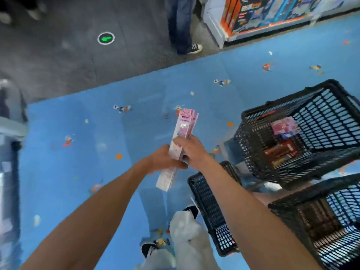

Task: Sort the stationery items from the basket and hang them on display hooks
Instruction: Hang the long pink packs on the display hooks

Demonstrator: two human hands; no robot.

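Pink packs [186, 123]: a bunch of long, slim carded packs held out over the blue floor [78, 162] in the middle of the scene. The header ends point far and fan slightly apart; the lower ends point near.
Left hand [165, 159]: it grasps the bunch from the left about its middle, with the fingers curled under it.
Right hand [190, 148]: it grasps the same bunch from the right, just beyond the left hand and touching it, with the thumb on the top face.
Black basket [327, 117]: it stands tilted at the right, apart from the hands. Another pink pack [284, 126] and some brown and red packs [282, 152] lie inside.
Other baskets: one sits near right [292, 207] with dark packs inside, and a smaller one [210, 207] is just right of the person's legs.
Display hooks: none are in view, so the hanging place cannot be judged.
Step in hand: the person seems to be gathering and squaring one kind of pack before hanging.
Doing it well: the left hand should keep a firm hold at the middle while the right hand taps the far ends level, so that the header holes line up. All the faces should be turned one way, and the count checked by thumbing the fanned edges.
Risk: the packs look slick and thin, so a loose hold could let the lower ones slide out toward the floor.
Progress: early, since plenty of stock remains in the baskets.
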